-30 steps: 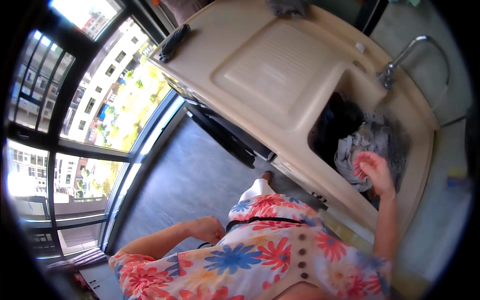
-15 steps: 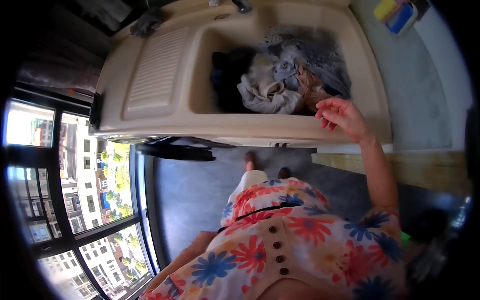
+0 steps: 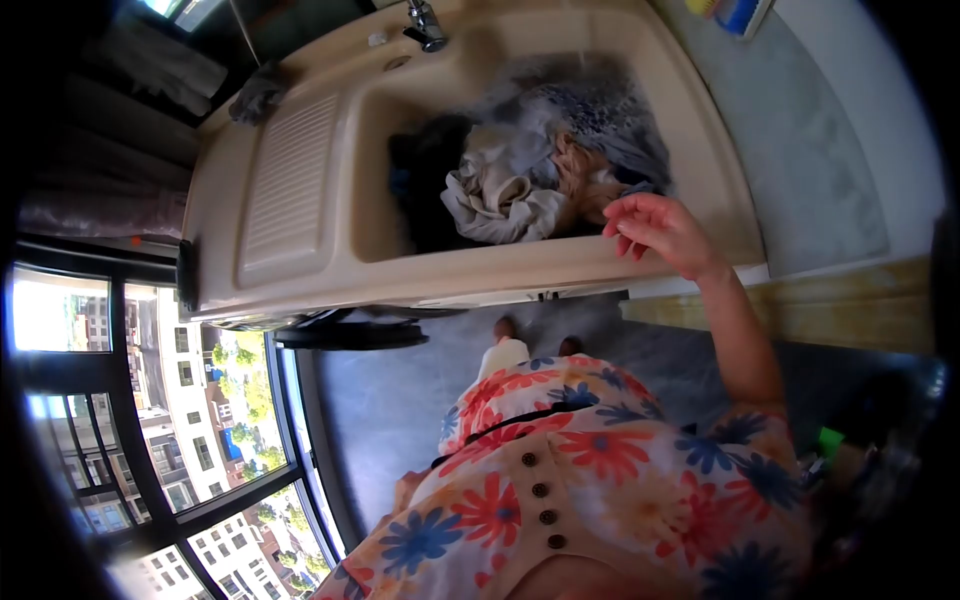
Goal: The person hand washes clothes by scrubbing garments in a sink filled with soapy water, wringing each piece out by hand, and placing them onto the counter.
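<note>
My right hand (image 3: pixel 655 235) hovers over the front rim of the beige sink (image 3: pixel 480 262), near its right corner. Its fingers are loosely bent and apart, with nothing in them. Just beyond the fingertips lies a heap of clothes in the basin: a peach cloth (image 3: pixel 583 175) nearest the hand, a whitish garment (image 3: pixel 500 200) to its left, a patterned grey-blue cloth (image 3: pixel 610 115) behind, and dark fabric (image 3: pixel 425 165) at the left. Of my left arm only a bit shows beside my flowered clothing; my left hand is hidden.
A ribbed washboard (image 3: pixel 290 190) is moulded into the sink's left side, with a crumpled grey cloth (image 3: pixel 258 95) behind it. A tap (image 3: pixel 425 28) stands at the back. On the right runs a grey counter (image 3: pixel 800 130) with a yellow-and-blue brush-like item (image 3: pixel 740 15). Windows (image 3: pixel 200 400) line the left.
My view has shifted and tilted, so more of the tap shows and the sink sits further left. My right hand keeps its loosely bent pose near the rim.
</note>
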Demonstrator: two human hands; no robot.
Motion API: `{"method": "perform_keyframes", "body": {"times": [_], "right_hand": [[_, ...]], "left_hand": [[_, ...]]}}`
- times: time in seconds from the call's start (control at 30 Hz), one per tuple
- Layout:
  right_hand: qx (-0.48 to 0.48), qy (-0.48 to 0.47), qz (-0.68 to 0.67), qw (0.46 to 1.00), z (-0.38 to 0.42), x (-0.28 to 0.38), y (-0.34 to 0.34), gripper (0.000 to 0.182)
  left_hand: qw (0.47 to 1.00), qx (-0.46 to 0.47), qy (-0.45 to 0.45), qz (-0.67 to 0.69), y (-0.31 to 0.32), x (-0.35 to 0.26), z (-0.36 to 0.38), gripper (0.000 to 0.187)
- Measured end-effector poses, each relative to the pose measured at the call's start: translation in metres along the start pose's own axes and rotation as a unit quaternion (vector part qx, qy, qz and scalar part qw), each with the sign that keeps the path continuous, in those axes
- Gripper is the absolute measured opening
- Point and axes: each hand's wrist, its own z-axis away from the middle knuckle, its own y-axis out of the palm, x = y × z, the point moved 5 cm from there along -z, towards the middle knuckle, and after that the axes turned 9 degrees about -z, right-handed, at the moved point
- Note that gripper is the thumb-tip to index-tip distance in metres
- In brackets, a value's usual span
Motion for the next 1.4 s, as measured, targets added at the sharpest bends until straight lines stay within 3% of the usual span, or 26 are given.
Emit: {"method": "perform_keyframes", "body": {"times": [0.2, 0.33, 0.47, 0.7, 0.8, 0.9, 0.93, 0.97, 1.1, 1.17, 1.27, 1.37, 1.4], "right_hand": [[-0.007, 0.03, -0.02, 0.999, 0.001, -0.008, -0.002, 0.019], [-0.02, 0.04, -0.024, 0.999, 0.011, -0.014, -0.007, 0.019], [-0.018, 0.036, -0.029, 0.999, 0.009, -0.016, -0.007, 0.019], [0.008, 0.043, -0.028, 0.999, 0.002, -0.008, -0.004, 0.019], [0.017, 0.033, -0.031, 0.999, -0.006, -0.009, -0.008, 0.019], [0.001, 0.02, -0.014, 1.0, -0.022, -0.006, -0.021, 0.019], [-0.011, 0.013, -0.006, 1.0, -0.031, -0.003, -0.027, 0.019], [-0.023, 0.006, 0.004, 1.0, -0.041, 0.001, -0.032, 0.019], [-0.045, 0.041, 0.079, 0.995, -0.091, 0.004, -0.044, 0.021], [-0.046, 0.044, 0.165, 0.984, -0.12, 0.003, -0.052, 0.023], [-0.063, 0.003, 0.291, 0.955, -0.171, -0.033, -0.087, 0.03], [-0.103, -0.097, 0.606, 0.783, -0.201, -0.078, -0.123, 0.034], [-0.11, 0.029, 0.638, 0.762, -0.202, -0.093, -0.126, 0.037]], "left_hand": [[0.999, -0.034, 0.015, -0.005, -0.01, -0.006, 0.003, 0.016], [0.995, -0.058, 0.084, -0.016, -0.033, -0.038, -0.007, 0.013], [0.988, 0.009, 0.138, -0.071, -0.056, -0.079, -0.032, 0.012], [0.967, 0.177, 0.11, -0.15, -0.053, -0.094, -0.069, 0.017], [0.964, 0.224, 0.105, -0.096, -0.05, -0.079, -0.077, 0.02], [0.98, 0.19, 0.061, 0.012, -0.081, -0.075, -0.086, 0.022], [0.987, 0.144, 0.04, 0.062, -0.098, -0.07, -0.092, 0.023], [0.997, 0.075, 0.021, 0.024, -0.123, -0.073, -0.098, 0.02], [0.98, -0.15, 0.117, 0.054, -0.22, -0.086, -0.121, 0.014], [0.97, -0.197, 0.132, 0.047, -0.259, -0.097, -0.14, 0.012], [0.957, -0.205, 0.205, -0.03, -0.296, -0.126, -0.186, 0.011], [0.929, -0.16, 0.318, -0.105, -0.302, -0.17, -0.272, 0.01], [0.922, -0.149, 0.328, -0.144, -0.298, -0.181, -0.303, 0.013]]}}
